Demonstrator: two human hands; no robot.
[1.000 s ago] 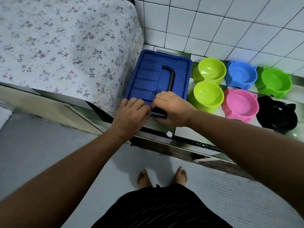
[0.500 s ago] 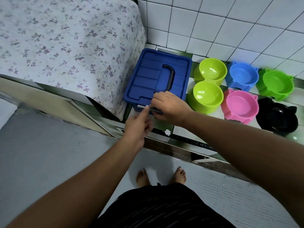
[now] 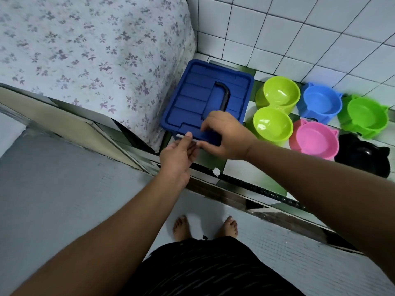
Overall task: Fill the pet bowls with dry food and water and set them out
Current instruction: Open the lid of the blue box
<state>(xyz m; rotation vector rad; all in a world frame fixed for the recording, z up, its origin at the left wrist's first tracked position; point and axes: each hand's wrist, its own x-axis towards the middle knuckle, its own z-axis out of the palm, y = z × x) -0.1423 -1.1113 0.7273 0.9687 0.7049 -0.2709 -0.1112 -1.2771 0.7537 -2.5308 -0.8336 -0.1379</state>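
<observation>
At frame centre, the blue box is steadied by the right hand, clasping its lid edge, while its latch is pinched by the left hand, presumably for unlatching. Empty bowls wait at right.

Tight squeeze around the blue bin, more room up top

Left of the left hand, the flowered cloth hangs just beside the blue bin, so no gap there. Right of the right hand, the lime double bowl crowds the bin, with the pink bowl, blue bowl, green bowl and black bowl packed behind it. Beyond both hands, the lid top is open apart from the black handle.
</observation>
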